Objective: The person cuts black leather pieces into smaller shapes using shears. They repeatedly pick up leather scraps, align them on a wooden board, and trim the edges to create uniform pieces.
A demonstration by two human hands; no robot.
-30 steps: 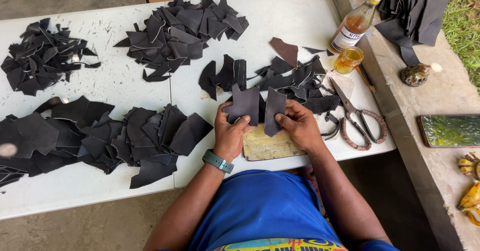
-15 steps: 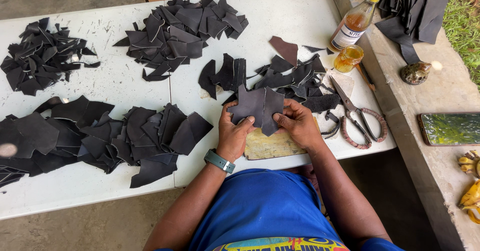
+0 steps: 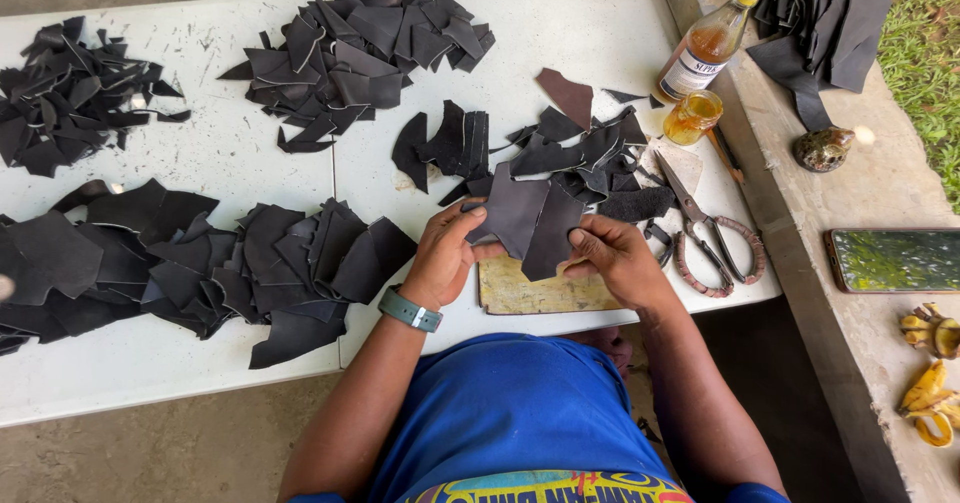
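Note:
Both hands hold dark leather pieces [image 3: 528, 218] together above a small wooden board [image 3: 530, 291] at the near edge of the white table [image 3: 600, 23]. My left hand [image 3: 445, 253] pinches the left edge of the pieces; a grey-green watch sits on that wrist. My right hand [image 3: 615, 253] grips their right lower edge. The pieces overlap, one beside the other. Just behind them lies a loose heap of more dark cut pieces [image 3: 560, 153].
Piles of dark leather scraps lie at the far left [image 3: 70, 103], top centre [image 3: 360, 48] and near left [image 3: 200, 253]. Scissors [image 3: 710, 238], a small glass jar [image 3: 693, 116] and a bottle [image 3: 705, 48] stand right. A phone [image 3: 895, 260] and banana peels [image 3: 930, 363] rest on the concrete ledge.
The two pieces were held apart side by side, then brought together and overlapped. Both hands have drawn them slightly nearer, over the board.

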